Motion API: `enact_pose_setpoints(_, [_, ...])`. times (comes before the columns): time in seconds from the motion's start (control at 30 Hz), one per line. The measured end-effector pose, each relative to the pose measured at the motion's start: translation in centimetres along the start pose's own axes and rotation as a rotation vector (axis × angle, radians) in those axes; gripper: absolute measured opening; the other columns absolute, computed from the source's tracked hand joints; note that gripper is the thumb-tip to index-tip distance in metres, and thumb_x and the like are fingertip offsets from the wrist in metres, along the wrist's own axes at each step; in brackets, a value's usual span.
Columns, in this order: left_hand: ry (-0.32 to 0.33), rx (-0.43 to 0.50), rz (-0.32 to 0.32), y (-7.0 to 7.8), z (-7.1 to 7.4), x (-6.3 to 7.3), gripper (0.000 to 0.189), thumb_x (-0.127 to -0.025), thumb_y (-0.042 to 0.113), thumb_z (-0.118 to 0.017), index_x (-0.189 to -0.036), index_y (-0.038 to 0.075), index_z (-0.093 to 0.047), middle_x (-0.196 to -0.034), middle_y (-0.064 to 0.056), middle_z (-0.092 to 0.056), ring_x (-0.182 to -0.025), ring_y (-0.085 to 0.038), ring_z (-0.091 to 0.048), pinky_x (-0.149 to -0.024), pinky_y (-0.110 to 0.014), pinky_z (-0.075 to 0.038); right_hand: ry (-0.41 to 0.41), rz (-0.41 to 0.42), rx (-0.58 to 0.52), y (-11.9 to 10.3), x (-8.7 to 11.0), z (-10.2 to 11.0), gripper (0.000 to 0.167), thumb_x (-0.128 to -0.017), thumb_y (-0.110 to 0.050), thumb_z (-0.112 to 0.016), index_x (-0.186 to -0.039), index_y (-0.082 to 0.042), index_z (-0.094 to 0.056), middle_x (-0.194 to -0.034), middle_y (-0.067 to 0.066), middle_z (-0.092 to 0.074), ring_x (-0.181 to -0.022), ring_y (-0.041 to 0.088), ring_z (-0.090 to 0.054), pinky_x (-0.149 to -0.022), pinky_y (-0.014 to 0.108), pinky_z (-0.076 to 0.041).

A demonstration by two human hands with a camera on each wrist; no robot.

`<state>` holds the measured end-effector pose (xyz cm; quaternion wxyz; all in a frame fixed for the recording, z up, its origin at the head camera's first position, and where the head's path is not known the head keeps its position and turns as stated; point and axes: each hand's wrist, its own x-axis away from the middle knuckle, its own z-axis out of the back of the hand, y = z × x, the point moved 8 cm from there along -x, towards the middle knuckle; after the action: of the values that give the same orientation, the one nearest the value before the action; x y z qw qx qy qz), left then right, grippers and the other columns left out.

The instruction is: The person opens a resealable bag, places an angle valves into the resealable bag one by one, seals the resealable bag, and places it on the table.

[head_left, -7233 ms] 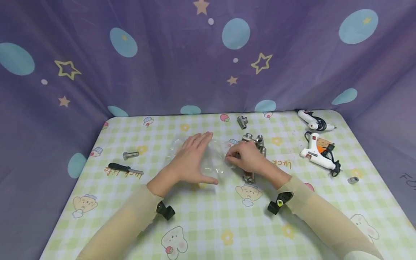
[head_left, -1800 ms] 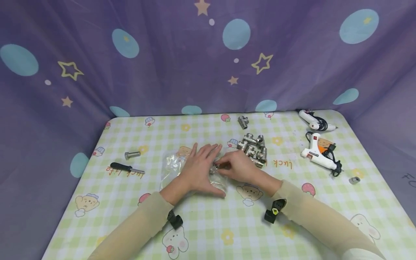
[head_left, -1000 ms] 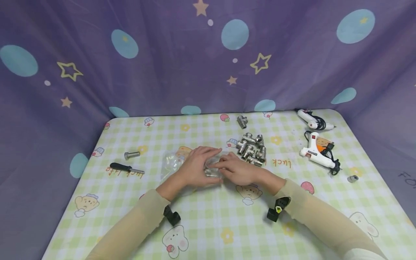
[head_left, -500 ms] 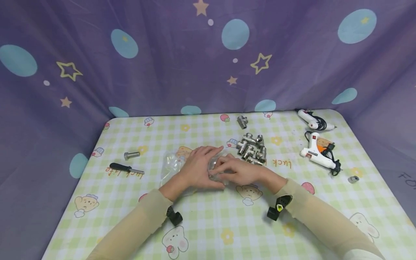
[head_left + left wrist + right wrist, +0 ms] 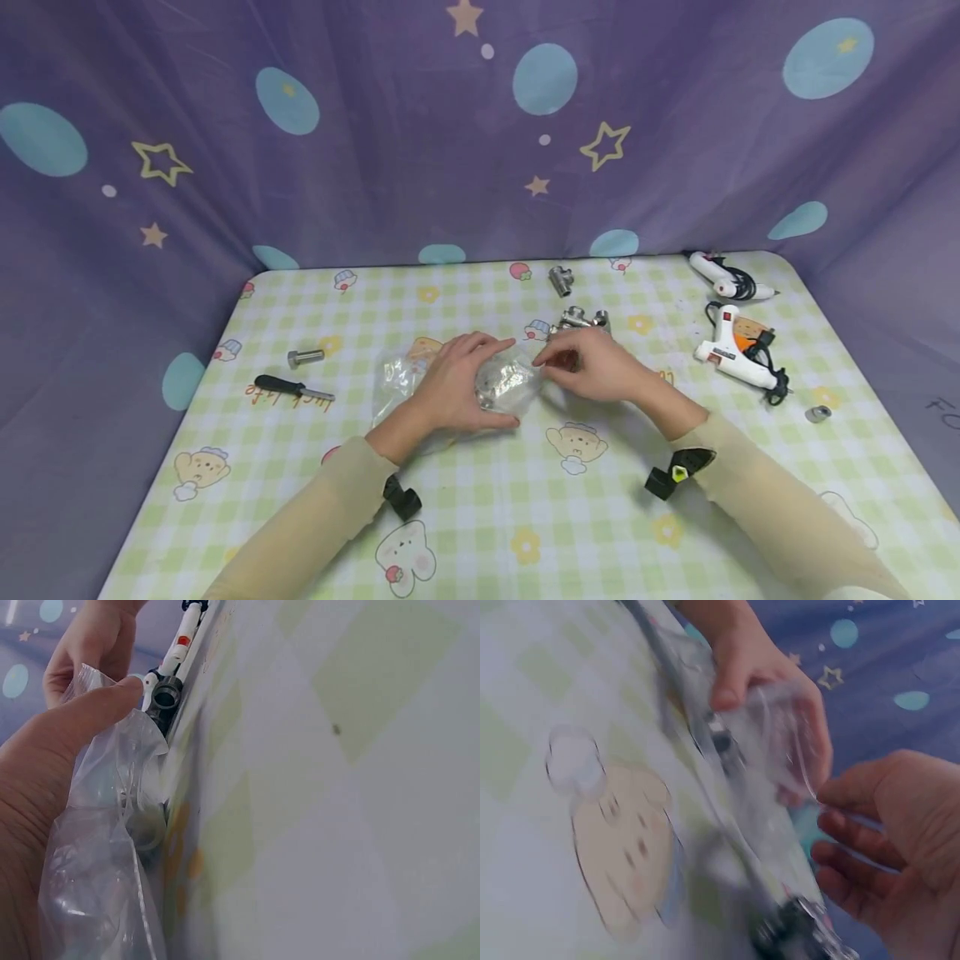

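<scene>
A clear plastic bag (image 5: 510, 383) lies mid-table, with a shiny metal pipe fitting (image 5: 146, 825) showing through it. My left hand (image 5: 457, 387) holds the bag near its mouth, thumb and fingers spread around it. In the left wrist view the thumb (image 5: 101, 709) lies across the plastic. At the bag's right edge my right hand (image 5: 592, 367) pinches the plastic between thumb and forefinger, as the right wrist view shows. Just behind that hand, several metal tee fittings (image 5: 576, 317) are piled, partly hidden by it.
A lone tee fitting (image 5: 561, 282) lies farther back. On the left are a bolt (image 5: 306, 357) and a black-handled screwdriver (image 5: 288, 387). On the right lie a white glue gun (image 5: 731, 350), a white corded tool (image 5: 727, 279) and a small metal cylinder (image 5: 818, 414).
The right hand held a metal fitting at the bag's mouth, then reached inside; now it has drawn back right to the bag's edge. A fitting shows in the bag. The left hand stays nearly still.
</scene>
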<state>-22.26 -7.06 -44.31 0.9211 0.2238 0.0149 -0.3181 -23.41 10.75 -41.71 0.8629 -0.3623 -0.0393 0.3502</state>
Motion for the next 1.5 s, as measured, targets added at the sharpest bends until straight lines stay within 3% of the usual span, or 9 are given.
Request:
enact_pose_setpoints(0.2, [0.023,-0.003,0.009,0.2,0.4,0.1,0.117,-0.060,0.071,-0.093,-0.158,0.022,-0.052,-0.143,-0.003,-0.059,-0.136,-0.027,-0.056,-0.121,-0.056,-0.041,0.062,-0.109,0.225,1.7,2.0,2.8,0.011,-0.088,-0.016,-0.086,-0.098,-0.014,-0.083,-0.084,-0.005,-0.075,-0.072,0.009,-0.065,-0.069,0.030,-0.055])
enact_pose_setpoints(0.33, [0.053,-0.012,0.001,0.2,0.7,0.1,0.119,-0.058,0.071,-0.094,-0.157,0.021,-0.053,-0.142,-0.004,-0.059,-0.134,-0.026,-0.058,-0.119,-0.055,-0.045,0.017,-0.149,0.307,2.1,3.0,2.6,0.019,-0.085,-0.024,-0.089,-0.099,-0.012,-0.083,-0.085,-0.002,-0.077,-0.074,0.013,-0.067,-0.073,0.035,-0.058])
enact_pose_setpoints(0.53, [0.085,0.002,-0.003,0.2,1.1,0.1,0.118,-0.057,0.069,-0.095,-0.157,0.023,-0.054,-0.141,-0.004,-0.058,-0.132,-0.025,-0.058,-0.112,-0.053,-0.049,-0.014,-0.151,0.381,1.6,3.7,1.9,0.031,-0.084,-0.023,-0.089,-0.109,-0.008,-0.079,-0.100,0.004,-0.080,-0.092,0.024,-0.075,-0.089,0.047,-0.063])
enact_pose_setpoints(0.73, [0.092,0.009,-0.013,0.2,0.9,0.2,0.116,-0.058,0.068,-0.096,-0.157,0.022,-0.054,-0.141,-0.004,-0.057,-0.130,-0.024,-0.058,-0.109,-0.052,-0.049,-0.070,-0.131,0.339,1.3,3.6,1.1,0.023,-0.082,-0.018,-0.089,-0.102,-0.014,-0.078,-0.093,-0.002,-0.076,-0.087,0.019,-0.070,-0.086,0.044,-0.060])
enact_pose_setpoints(0.9, [0.104,0.016,-0.018,0.3,0.9,0.3,0.117,-0.057,0.067,-0.097,-0.156,0.022,-0.055,-0.140,-0.005,-0.057,-0.129,-0.025,-0.058,-0.107,-0.051,-0.050,-0.098,-0.153,0.260,1.6,3.6,0.5,0.029,-0.077,-0.022,-0.090,-0.103,-0.016,-0.078,-0.090,-0.006,-0.075,-0.084,0.010,-0.068,-0.084,0.036,-0.060])
enact_pose_setpoints(1.1, [0.101,0.008,-0.012,0.3,0.7,0.3,0.118,-0.056,0.067,-0.097,-0.157,0.022,-0.055,-0.142,-0.004,-0.056,-0.130,-0.025,-0.058,-0.106,-0.049,-0.051,-0.018,-0.175,0.172,1.6,3.1,1.5,0.034,-0.075,-0.015,-0.087,-0.108,-0.012,-0.079,-0.092,-0.004,-0.075,-0.084,0.009,-0.068,-0.080,0.033,-0.060])
enact_pose_setpoints(1.27, [0.100,0.000,-0.015,0.3,0.7,0.3,0.119,-0.056,0.069,-0.096,-0.156,0.021,-0.055,-0.144,-0.004,-0.058,-0.131,-0.024,-0.058,-0.108,-0.049,-0.051,0.067,-0.137,0.124,0.7,1.9,2.6,0.034,-0.078,-0.013,-0.086,-0.111,-0.012,-0.081,-0.094,-0.003,-0.074,-0.084,0.010,-0.068,-0.078,0.032,-0.061])
enact_pose_setpoints(1.5, [0.090,0.002,-0.010,0.3,0.6,0.3,0.119,-0.057,0.070,-0.095,-0.157,0.019,-0.054,-0.144,-0.002,-0.060,-0.132,-0.023,-0.057,-0.111,-0.048,-0.050,0.076,-0.120,0.027,-0.3,0.2,1.7,0.029,-0.083,-0.017,-0.086,-0.112,-0.013,-0.082,-0.098,-0.003,-0.078,-0.086,0.010,-0.073,-0.078,0.031,-0.063])
